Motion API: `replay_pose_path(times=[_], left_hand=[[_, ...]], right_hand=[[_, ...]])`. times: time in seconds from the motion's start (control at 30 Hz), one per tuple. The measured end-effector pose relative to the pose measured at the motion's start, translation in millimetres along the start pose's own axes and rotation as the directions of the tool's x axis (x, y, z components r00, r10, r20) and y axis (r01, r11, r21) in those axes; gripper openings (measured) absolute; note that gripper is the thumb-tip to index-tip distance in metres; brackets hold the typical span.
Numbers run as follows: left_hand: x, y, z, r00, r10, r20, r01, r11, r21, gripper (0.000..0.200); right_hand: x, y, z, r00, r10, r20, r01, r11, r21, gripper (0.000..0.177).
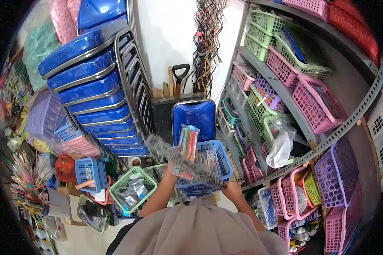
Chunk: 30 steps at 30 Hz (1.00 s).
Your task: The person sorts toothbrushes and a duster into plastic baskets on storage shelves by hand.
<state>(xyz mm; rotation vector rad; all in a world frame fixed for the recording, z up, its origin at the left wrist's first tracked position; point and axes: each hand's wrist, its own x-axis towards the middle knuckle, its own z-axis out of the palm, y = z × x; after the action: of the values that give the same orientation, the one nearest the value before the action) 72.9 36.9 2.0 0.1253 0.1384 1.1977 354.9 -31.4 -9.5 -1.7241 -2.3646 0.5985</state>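
Observation:
My right hand (232,190) is closed round the thin handle end of a fluffy grey duster (185,165), which slants up to the left across the middle of the view. A see-through plastic pack (190,143) of long pink, red and green pieces stands upright in my left hand (173,165), whose fingers are partly hidden behind the duster. Just beyond both hands is a blue plastic basket (229,163) with several packets (210,160) inside. Behind it rises the blue padded back of a chair (194,119).
Tall stacked blue chairs (95,91) stand on the left. Shelves (264,74) with pink, green and purple baskets line the right side. A green basket (133,170) of packets sits low at left, near a blue basket (91,163). A black-handled tool (179,76) leans by the wall.

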Motion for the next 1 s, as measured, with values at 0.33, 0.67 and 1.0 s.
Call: replay_pose_path(times=[0.33,0.67,1.0], left_hand=[[-28.0,12.3,-54.3,0.971,0.198,-0.136,-0.202,0.979,-0.021,0.057],[-94.6,24.6,-50.4,0.882,0.367,-0.294,-0.355,0.93,0.096,0.054],[-115.9,30.5,-64.7,0.873,0.385,-0.298,-0.367,0.923,0.117,0.056]], right_hand=[[25.5,-3.1,13.9,0.977,-0.115,0.178,0.118,0.993,-0.009,0.031],[90.1,38.3,80.1,0.933,0.216,0.289,-0.223,0.975,-0.007,0.051],[140.1,47.6,133.1,0.983,0.077,0.165,-0.019,0.945,-0.327,0.02]])
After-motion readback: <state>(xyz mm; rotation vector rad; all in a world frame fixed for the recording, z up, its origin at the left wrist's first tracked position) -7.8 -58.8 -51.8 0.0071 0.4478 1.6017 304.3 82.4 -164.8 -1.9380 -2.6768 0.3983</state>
